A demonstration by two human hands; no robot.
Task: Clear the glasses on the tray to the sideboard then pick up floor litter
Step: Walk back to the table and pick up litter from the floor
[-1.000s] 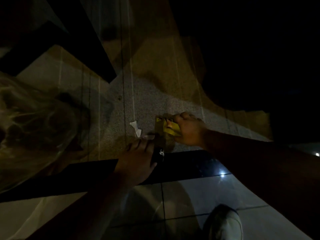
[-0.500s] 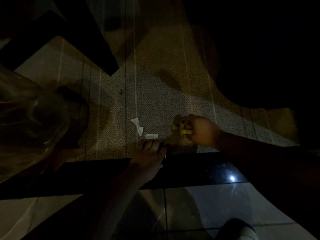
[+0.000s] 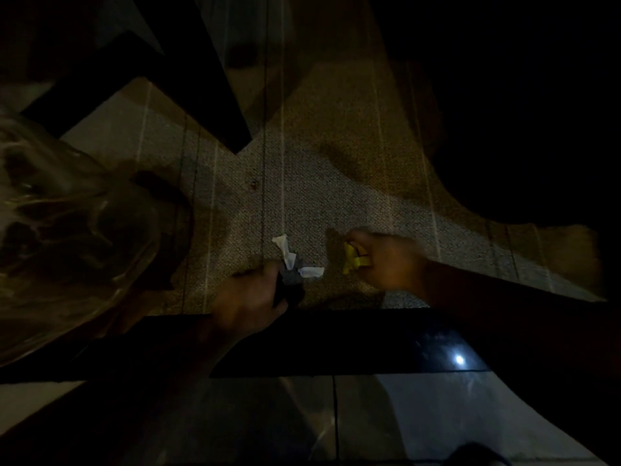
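On the grey striped rug (image 3: 319, 196) lie two white paper scraps: a longer one (image 3: 285, 248) and a small one (image 3: 311, 271) to its right. My right hand (image 3: 386, 260) is closed around crumpled yellow litter (image 3: 354, 258), held just above the rug. My left hand (image 3: 248, 297) rests low at the rug's near edge, its fingertips close to the white scraps, with a dark object (image 3: 290, 284) beside its fingers; the dim blur hides whether it grips anything.
A crinkled transparent plastic bag (image 3: 64, 237) fills the left side. Dark table legs (image 3: 201, 82) cross the upper left. A black floor strip (image 3: 336, 341) borders the rug, with glossy tiles (image 3: 420, 418) nearer me. The upper right is in deep shadow.
My right hand lifted the yellow litter off the rug and closed on it. My left hand slid toward the white scraps, and a second small scrap came into sight.
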